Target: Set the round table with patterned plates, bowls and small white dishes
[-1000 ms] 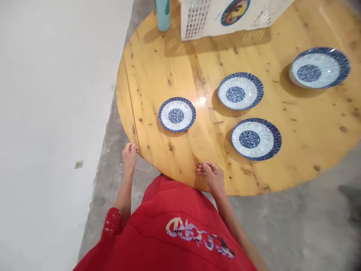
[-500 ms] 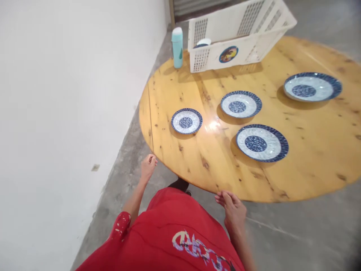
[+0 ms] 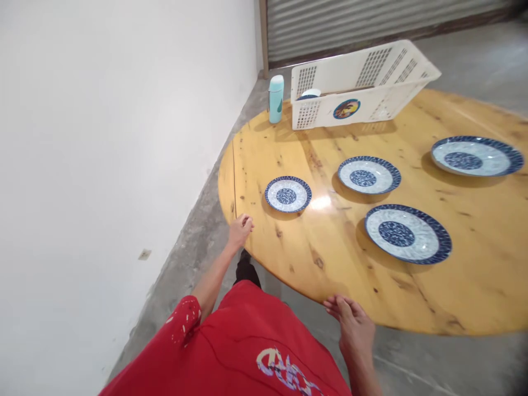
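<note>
My left hand (image 3: 241, 231) is over the left edge of the round wooden table (image 3: 297, 286), its fingers curled in and nothing visible in them. A small blue-and-white plate (image 3: 287, 194) lies just beyond it, not touched. My right hand (image 3: 355, 325) is at the table's near edge, fingers loosely bent and a little apart, holding nothing that I can see. Whether it touches the edge I cannot tell. Beyond it lie a larger blue-rimmed plate (image 3: 406, 234), a medium plate (image 3: 368, 175) and, farther right, another large plate (image 3: 476, 157).
A white plastic basket (image 3: 383, 110) stands at the table's far side with a white-and-blue dish (image 3: 310, 94) inside. Left of it stands a light-blue bottle (image 3: 276, 102). A white wall (image 3: 124, 110) runs along the left, and a corrugated shutter (image 3: 350, 22) is behind.
The view has tilted up, so the table and plates sit lower and farther right in it. My left hand has moved forward over the table edge. The plates stay in place.
</note>
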`<state>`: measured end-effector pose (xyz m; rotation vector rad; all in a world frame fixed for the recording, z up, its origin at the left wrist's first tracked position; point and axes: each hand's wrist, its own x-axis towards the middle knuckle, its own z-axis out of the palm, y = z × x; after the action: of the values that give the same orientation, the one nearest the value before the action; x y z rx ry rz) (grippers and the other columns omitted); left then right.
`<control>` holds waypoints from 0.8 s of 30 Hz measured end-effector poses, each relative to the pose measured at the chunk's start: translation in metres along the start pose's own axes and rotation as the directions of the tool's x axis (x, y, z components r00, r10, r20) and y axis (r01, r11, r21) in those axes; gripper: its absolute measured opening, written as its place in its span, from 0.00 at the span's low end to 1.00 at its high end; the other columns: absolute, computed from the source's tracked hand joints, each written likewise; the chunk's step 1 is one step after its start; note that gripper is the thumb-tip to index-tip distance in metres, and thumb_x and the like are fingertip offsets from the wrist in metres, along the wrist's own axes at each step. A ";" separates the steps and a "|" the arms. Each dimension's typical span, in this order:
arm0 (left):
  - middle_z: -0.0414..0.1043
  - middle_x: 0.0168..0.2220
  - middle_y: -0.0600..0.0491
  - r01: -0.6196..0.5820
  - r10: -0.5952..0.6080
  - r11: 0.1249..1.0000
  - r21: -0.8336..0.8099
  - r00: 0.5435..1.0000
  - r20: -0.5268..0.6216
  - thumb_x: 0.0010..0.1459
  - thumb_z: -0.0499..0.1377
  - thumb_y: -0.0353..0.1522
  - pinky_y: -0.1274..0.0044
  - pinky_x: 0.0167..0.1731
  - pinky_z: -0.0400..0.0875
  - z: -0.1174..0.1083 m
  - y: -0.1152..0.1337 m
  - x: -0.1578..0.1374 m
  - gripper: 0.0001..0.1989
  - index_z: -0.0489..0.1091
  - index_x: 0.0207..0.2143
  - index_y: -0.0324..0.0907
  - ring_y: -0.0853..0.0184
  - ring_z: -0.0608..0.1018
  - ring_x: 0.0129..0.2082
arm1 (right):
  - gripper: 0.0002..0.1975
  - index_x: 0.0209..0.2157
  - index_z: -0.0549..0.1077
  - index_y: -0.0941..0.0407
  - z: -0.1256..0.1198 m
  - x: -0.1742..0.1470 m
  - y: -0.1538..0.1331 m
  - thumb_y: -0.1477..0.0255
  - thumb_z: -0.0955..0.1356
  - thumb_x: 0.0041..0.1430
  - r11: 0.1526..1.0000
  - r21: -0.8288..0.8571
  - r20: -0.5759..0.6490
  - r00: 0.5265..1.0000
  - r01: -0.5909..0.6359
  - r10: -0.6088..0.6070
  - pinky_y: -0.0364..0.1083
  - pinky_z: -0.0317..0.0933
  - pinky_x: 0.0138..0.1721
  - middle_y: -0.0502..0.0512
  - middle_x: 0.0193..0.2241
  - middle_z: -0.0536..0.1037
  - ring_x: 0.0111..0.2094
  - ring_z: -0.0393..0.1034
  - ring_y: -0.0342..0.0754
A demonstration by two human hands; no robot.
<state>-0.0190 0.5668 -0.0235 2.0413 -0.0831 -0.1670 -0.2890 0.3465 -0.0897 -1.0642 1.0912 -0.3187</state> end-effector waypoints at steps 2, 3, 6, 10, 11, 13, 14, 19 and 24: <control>0.75 0.27 0.56 -0.021 0.020 1.000 0.014 0.998 0.064 0.61 0.54 0.33 0.79 0.31 0.71 0.007 0.006 0.032 0.06 0.66 0.31 0.44 0.71 0.78 0.25 | 0.23 0.30 0.76 0.58 0.018 0.010 -0.003 0.57 0.78 0.36 1.000 0.004 -0.022 0.999 0.025 -0.025 0.44 0.72 0.26 0.55 0.26 0.79 0.25 0.76 0.49; 0.75 0.28 0.56 -0.033 0.030 0.999 0.029 0.995 0.096 0.62 0.54 0.33 0.78 0.32 0.71 0.010 0.008 0.049 0.06 0.66 0.31 0.44 0.71 0.78 0.26 | 0.22 0.31 0.76 0.58 0.030 0.015 -0.006 0.57 0.78 0.37 0.999 0.003 -0.035 0.999 0.038 -0.038 0.44 0.72 0.26 0.55 0.26 0.79 0.25 0.76 0.49; 0.75 0.28 0.56 -0.072 0.055 0.993 0.089 0.981 0.186 0.63 0.54 0.34 0.78 0.34 0.71 0.015 0.007 0.098 0.06 0.66 0.33 0.44 0.71 0.78 0.28 | 0.22 0.32 0.76 0.59 0.077 0.031 -0.021 0.57 0.77 0.39 0.997 -0.009 -0.070 0.995 0.074 -0.075 0.45 0.72 0.27 0.57 0.27 0.80 0.26 0.76 0.49; 0.76 0.29 0.55 -0.095 0.044 0.985 0.145 0.946 0.320 0.64 0.55 0.34 0.78 0.35 0.69 0.017 0.002 0.157 0.05 0.69 0.35 0.44 0.69 0.77 0.29 | 0.23 0.34 0.76 0.59 0.151 0.050 -0.048 0.57 0.77 0.40 0.993 -0.008 -0.175 0.978 0.116 -0.115 0.45 0.71 0.25 0.57 0.28 0.80 0.25 0.76 0.49; 0.76 0.30 0.55 -0.102 0.039 0.983 0.155 0.930 0.364 0.64 0.55 0.35 0.77 0.36 0.69 0.018 0.000 0.169 0.06 0.70 0.36 0.44 0.69 0.77 0.29 | 0.23 0.34 0.76 0.59 0.169 0.054 -0.054 0.57 0.77 0.40 0.994 -0.006 -0.204 0.973 0.107 -0.106 0.44 0.71 0.25 0.56 0.28 0.80 0.25 0.75 0.48; 0.77 0.30 0.54 -0.133 0.035 0.975 0.179 0.883 0.467 0.65 0.55 0.36 0.76 0.37 0.69 0.021 -0.001 0.192 0.08 0.71 0.36 0.43 0.68 0.77 0.30 | 0.21 0.34 0.75 0.58 0.202 0.065 -0.065 0.59 0.77 0.42 0.998 0.007 -0.253 0.966 0.063 -0.059 0.43 0.70 0.25 0.55 0.28 0.79 0.25 0.75 0.46; 0.77 0.30 0.53 -0.159 0.038 0.969 0.189 0.853 0.520 0.65 0.55 0.37 0.76 0.37 0.69 0.024 -0.001 0.201 0.09 0.72 0.36 0.43 0.67 0.78 0.30 | 0.19 0.33 0.75 0.58 0.216 0.070 -0.068 0.60 0.76 0.44 0.999 0.017 -0.280 0.959 0.046 -0.039 0.42 0.69 0.25 0.54 0.27 0.78 0.24 0.74 0.45; 0.76 0.27 0.55 -0.237 0.044 0.955 0.179 0.709 0.703 0.66 0.55 0.38 0.77 0.37 0.67 0.038 0.003 0.231 0.13 0.71 0.30 0.42 0.68 0.77 0.28 | 0.07 0.29 0.72 0.58 0.262 0.093 -0.074 0.69 0.70 0.55 1.000 0.006 -0.344 0.939 0.020 -0.017 0.41 0.68 0.25 0.51 0.22 0.74 0.22 0.71 0.43; 0.76 0.25 0.57 -0.215 0.034 0.968 0.128 0.618 0.786 0.66 0.53 0.35 0.78 0.34 0.66 0.042 0.008 0.239 0.16 0.67 0.25 0.42 0.71 0.76 0.24 | 0.08 0.26 0.70 0.57 0.276 0.102 -0.065 0.68 0.70 0.55 0.997 -0.066 -0.423 0.904 0.044 -0.068 0.43 0.70 0.25 0.47 0.21 0.71 0.22 0.69 0.43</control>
<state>0.2107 0.4946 -0.0547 2.0125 -0.8271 -1.0030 0.0085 0.3948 -0.0781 -1.1042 1.4668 -0.5906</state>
